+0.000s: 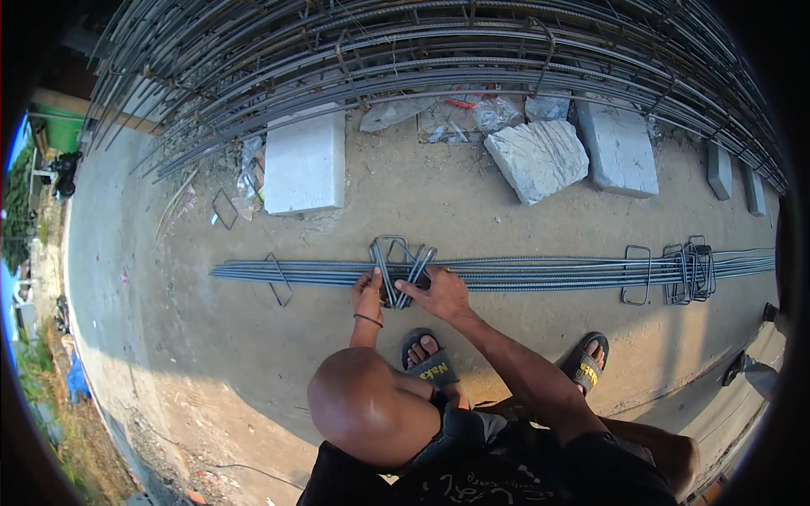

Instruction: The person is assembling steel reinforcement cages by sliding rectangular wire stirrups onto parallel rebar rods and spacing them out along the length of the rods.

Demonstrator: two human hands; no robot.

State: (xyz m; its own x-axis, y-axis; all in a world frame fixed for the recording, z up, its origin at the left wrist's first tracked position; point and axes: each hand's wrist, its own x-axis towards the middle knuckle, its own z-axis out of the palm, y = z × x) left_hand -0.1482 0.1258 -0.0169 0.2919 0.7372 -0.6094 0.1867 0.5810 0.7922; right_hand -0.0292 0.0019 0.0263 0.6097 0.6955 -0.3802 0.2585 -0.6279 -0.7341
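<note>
A long bundle of ribbed steel rebars (540, 274) lies on the concrete floor across my front. Several bent rectangular stirrups (391, 244) sit around it in a tilted cluster between my hands. My left hand (367, 297) is closed on the left side of this cluster, thumb up along a stirrup. On the cluster's right side, my right hand (440, 293) grips stirrups, its thumb pointing left; some fingers are hidden behind the steel. A single slanted stirrup (278, 280) rests around the bundle's left end. Farther right are a lone stirrup (637, 275) and a crowded group of stirrups (690, 271).
A large stack of rebars (422, 51) spans the far side, above white blocks (304, 164) and a rough stone slab (540, 158). Plastic scraps (498, 114) lie beneath it. A loose stirrup (224, 209) is on the floor at left. Another person's foot (736, 368) shows at right.
</note>
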